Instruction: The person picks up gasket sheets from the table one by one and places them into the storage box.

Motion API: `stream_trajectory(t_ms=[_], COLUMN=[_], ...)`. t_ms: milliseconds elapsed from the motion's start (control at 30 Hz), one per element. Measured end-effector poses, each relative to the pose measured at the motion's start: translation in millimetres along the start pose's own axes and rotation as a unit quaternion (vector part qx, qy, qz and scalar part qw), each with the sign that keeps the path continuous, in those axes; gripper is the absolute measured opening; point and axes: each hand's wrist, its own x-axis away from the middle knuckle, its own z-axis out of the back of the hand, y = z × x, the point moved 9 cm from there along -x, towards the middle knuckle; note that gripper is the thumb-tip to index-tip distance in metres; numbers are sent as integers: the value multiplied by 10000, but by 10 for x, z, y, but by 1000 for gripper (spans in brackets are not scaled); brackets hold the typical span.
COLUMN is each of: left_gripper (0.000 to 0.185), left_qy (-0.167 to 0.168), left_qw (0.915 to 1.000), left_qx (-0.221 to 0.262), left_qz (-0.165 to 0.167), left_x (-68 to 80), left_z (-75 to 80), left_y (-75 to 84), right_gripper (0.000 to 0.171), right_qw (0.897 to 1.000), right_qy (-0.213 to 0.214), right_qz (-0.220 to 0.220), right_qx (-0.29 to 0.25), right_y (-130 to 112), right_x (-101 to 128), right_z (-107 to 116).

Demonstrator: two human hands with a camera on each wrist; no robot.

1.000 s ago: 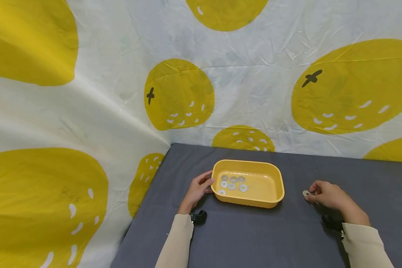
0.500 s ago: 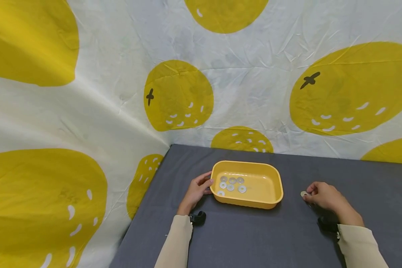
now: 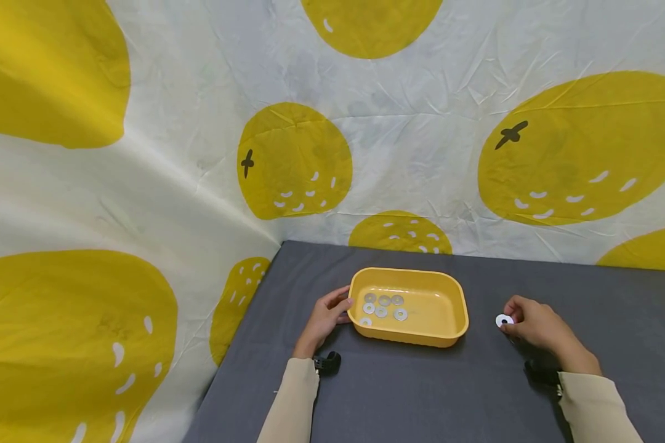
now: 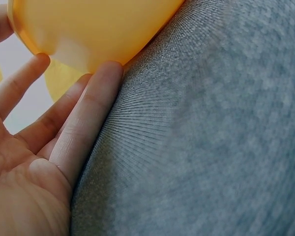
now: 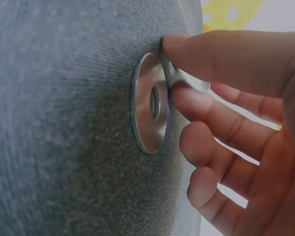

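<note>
On the grey cloth stands a yellow plastic tray (image 3: 438, 307) holding several flat metal washers (image 3: 401, 314) towards its left end. My left hand (image 3: 322, 319) holds the tray at that end, one fingertip on the rim and other fingers (image 4: 105, 88) against the outer wall. To the right of the tray, my right hand (image 3: 540, 323) pinches a washer (image 3: 500, 320) between thumb and index finger. Just below those fingertips, a second washer (image 5: 142, 108) with a round hole shows close over the cloth in the right wrist view; the hand hides it in the head view.
Behind the table hangs a white sheet (image 3: 410, 154) printed with yellow fruit, and it continues along the left side. The dark grey cloth (image 3: 421, 394) covers the tabletop. Each wrist wears a small black camera (image 3: 328, 363).
My right hand has shifted slightly left, and the pinched washer has turned so that its bright face and hole show. The left hand stays on the tray.
</note>
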Motion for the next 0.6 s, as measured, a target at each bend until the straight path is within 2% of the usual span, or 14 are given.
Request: stream_trajectory(t_ms=[233,400,600], left_gripper=[48,49,48], left_qy=[20,18,0], left_qw=[10000,10000,10000], left_qx=[-2,44,-9], left_qz=[29,-20,-10], left_x=[-5,-12,-7], left_z=[-7,-7,-5], left_y=[-6,1,-11], right_gripper=[20,23,26], right_qw=[9997,9990,9982], right_qy=[-124,-184,-62], right_qz=[84,209,398], right_qx=[-187,-351,-436], right_y=[-23,-44,-67], right_x=[5,-5,2], right_z=[-40,-76,-65])
